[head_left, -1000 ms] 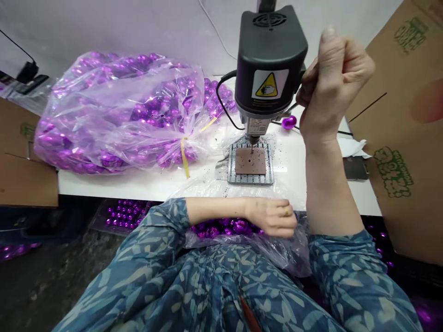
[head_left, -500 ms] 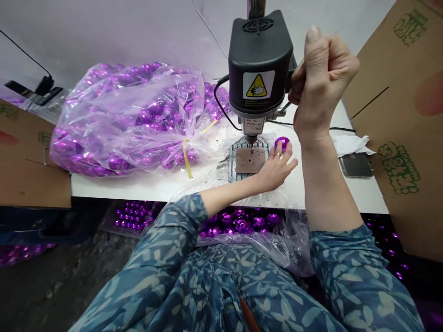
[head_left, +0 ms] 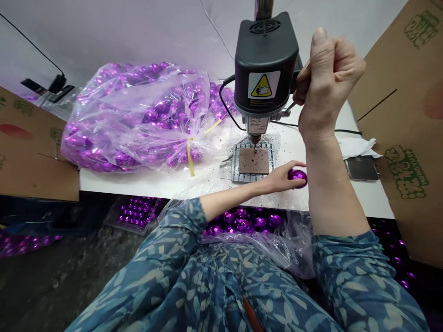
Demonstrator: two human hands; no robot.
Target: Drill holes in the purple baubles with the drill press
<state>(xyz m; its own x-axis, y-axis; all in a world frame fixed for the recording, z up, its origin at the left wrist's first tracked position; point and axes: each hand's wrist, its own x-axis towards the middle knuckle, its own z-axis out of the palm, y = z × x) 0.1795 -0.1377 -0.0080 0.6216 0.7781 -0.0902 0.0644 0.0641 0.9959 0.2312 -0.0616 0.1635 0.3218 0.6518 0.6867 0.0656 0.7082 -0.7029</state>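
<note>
Purple faceted ball [head_left: 299, 179] now nearer the person than in the earlier frame, held in the fingers of the left hand [head_left: 280, 179], right of the drill plate [head_left: 254, 160], right hand [head_left: 328, 83] fisted on the drill press lever [head_left: 294, 105].

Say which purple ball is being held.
The ball in the left hand, right of the brown plate; no hand holds the others, such as those in the tied bag.

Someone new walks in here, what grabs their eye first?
Probably the bulging plastic bag of purple balls at the left of the white table. Then the black drill press at center, the right hand raised beside it. Lower, right of its base plate, the left hand holds one purple ball.
</note>
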